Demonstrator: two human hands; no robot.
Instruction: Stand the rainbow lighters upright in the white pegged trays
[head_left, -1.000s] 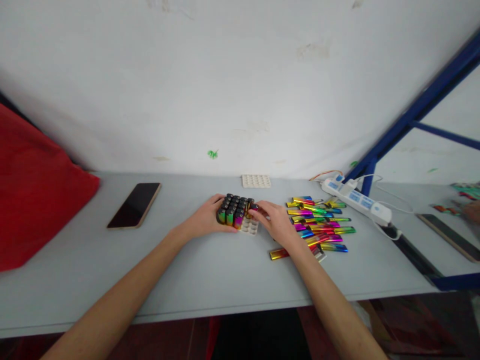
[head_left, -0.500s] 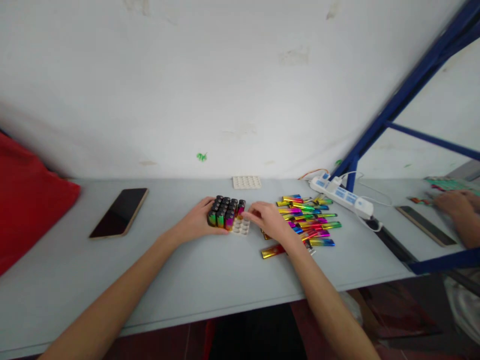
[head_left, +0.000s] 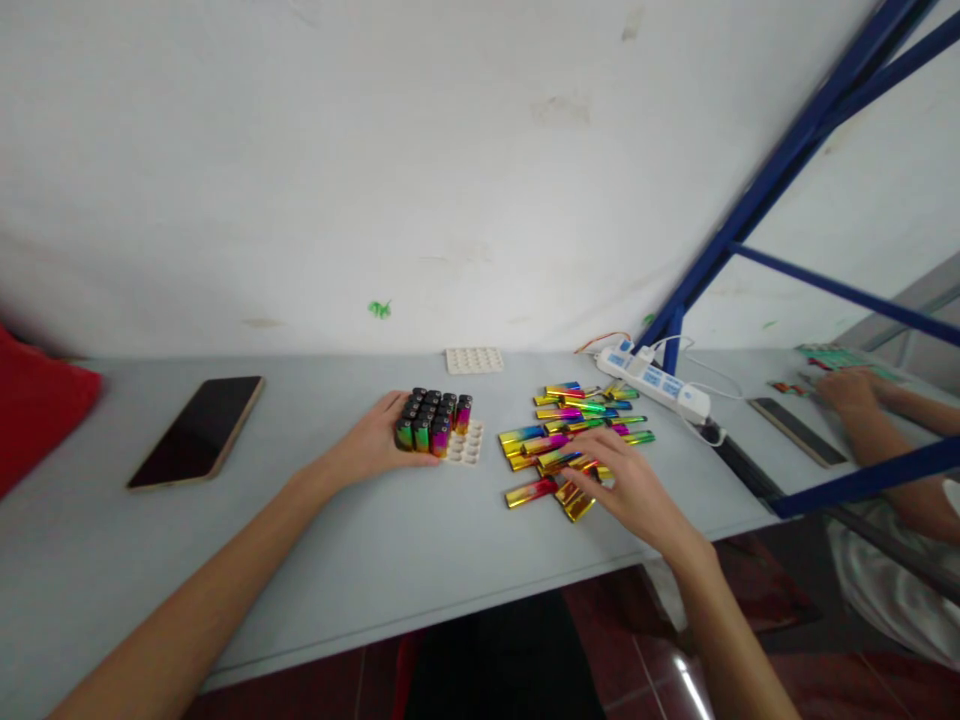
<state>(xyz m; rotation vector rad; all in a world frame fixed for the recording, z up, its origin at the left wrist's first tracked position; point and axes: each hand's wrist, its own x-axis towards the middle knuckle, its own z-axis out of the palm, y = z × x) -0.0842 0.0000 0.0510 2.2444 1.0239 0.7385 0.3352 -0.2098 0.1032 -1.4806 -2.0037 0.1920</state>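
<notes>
A block of upright lighters (head_left: 424,425) with black tops and shiny rainbow bodies stands in a white tray with round hollows (head_left: 466,445). My left hand (head_left: 375,435) grips that block from its left side, thumb along the front and fingers behind. Hollows on the tray's right side show bare. To the right lies a loose pile of metallic, many-coloured lighters (head_left: 536,443). Over the front right of this pile is my right hand (head_left: 619,485), thumb and fingers apart, fingertips at the lighters. Whether it touches one is hard to see.
A second white tray (head_left: 474,360) lies by the wall. At the left are a phone (head_left: 199,430) and a red cloth-like item (head_left: 41,410). A power strip (head_left: 652,382) with cables sits beside a blue metal frame (head_left: 705,270). Beyond it are another person's hands (head_left: 847,390) and a dark flat object (head_left: 797,430).
My right hand has left the tray and moved right to the loose pile, its fingers spreading. The left hand still grips the block. The view has turned slightly to the right.
</notes>
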